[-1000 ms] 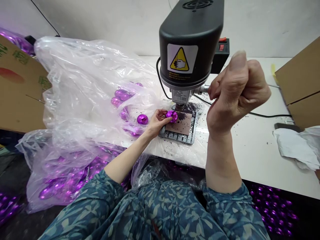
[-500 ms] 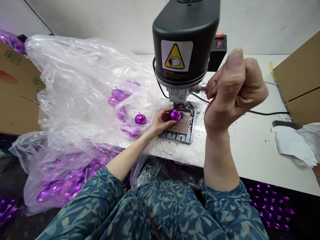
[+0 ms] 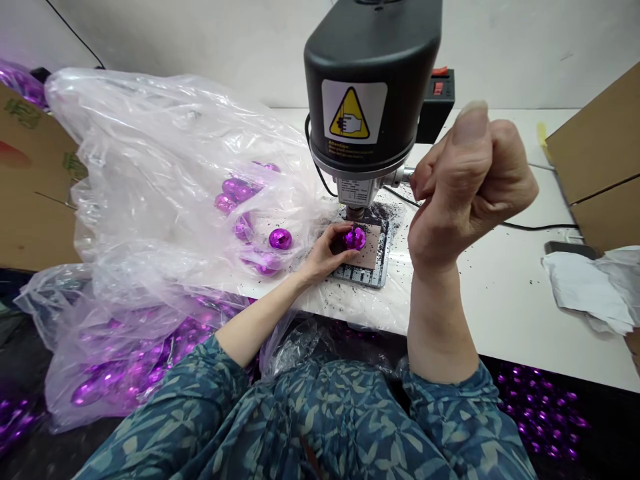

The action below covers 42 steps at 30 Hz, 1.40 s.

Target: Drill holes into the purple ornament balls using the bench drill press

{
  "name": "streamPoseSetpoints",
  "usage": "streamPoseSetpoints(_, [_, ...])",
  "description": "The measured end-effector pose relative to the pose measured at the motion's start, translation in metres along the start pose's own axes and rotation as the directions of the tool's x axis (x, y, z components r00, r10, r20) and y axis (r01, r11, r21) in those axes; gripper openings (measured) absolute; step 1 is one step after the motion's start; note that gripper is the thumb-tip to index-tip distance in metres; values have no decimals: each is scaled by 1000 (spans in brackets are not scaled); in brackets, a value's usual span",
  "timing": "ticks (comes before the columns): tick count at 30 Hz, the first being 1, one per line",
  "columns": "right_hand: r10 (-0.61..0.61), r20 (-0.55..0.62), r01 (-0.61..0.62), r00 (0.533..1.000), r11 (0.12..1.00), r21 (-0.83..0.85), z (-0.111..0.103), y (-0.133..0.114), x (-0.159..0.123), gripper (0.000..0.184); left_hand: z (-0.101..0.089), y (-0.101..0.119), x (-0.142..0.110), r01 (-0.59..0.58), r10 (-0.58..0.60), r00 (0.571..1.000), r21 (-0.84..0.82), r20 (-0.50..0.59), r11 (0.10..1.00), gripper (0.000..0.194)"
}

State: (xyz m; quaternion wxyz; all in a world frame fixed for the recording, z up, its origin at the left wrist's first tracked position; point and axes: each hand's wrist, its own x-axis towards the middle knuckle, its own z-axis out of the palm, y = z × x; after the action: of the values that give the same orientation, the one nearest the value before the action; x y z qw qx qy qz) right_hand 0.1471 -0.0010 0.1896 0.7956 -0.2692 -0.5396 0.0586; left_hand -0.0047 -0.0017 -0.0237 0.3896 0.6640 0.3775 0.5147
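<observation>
My left hand (image 3: 324,257) has its thumb and fingers around a shiny purple faceted ball (image 3: 357,239). The ball sits on a flat brown board (image 3: 368,259), just in front of and below the chuck (image 3: 355,213) of a bench drill press (image 3: 367,50). Beneath the board lies the grey metal base (image 3: 384,267), strewn with dark flakes. My right hand (image 3: 473,190) is a closed fist around the end of the drill press lever (image 3: 406,175), whose grip my fingers hide. Another purple ball (image 3: 281,239) rests on the table left of my left hand.
A large clear plastic bag (image 3: 150,133) spreads over the left side, with several purple balls in it. Cardboard boxes stand at the left (image 3: 35,193) and right (image 3: 605,147). White paper (image 3: 590,287) and a black cable (image 3: 537,227) lie on the right of the white table (image 3: 505,300).
My left hand and the purple ball have shifted slightly right and toward me on the board, and the ball has turned. My right hand stays almost still on the lever.
</observation>
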Motion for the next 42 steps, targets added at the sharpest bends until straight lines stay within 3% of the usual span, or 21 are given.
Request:
streamPoseSetpoints(4, [-19,12,20,1000,998,-52,-3,4,-3,62,5,-1,1,54,-55,998,-53,-31,997,61])
streamPoseSetpoints(10, [-207,-51,211,977,972,100,-4,15,-15,57,7,2,1,98,-103,994,-90,-46,991,64])
streamPoseSetpoints(20, [-238,-91,247,967,964,98,-11,26,-32,58,8,7,1,127,-134,989,-109,-62,986,62])
streamPoseSetpoints(28, [-473,-63,474,879,851,227,-14,42,-36,46,9,7,1,125,-132,989,-105,-63,987,65])
streamPoseSetpoints(36, [-527,-21,519,850,828,213,-17,48,-37,42,9,9,2,131,-139,988,-107,-71,986,64])
streamPoseSetpoints(40, [-581,-18,567,813,785,251,-20,53,-43,44,9,10,1,133,-141,987,-109,-77,985,65])
streamPoseSetpoints(42, [-570,-23,555,822,790,261,-19,48,-42,45,10,8,1,132,-141,987,-111,-76,985,64])
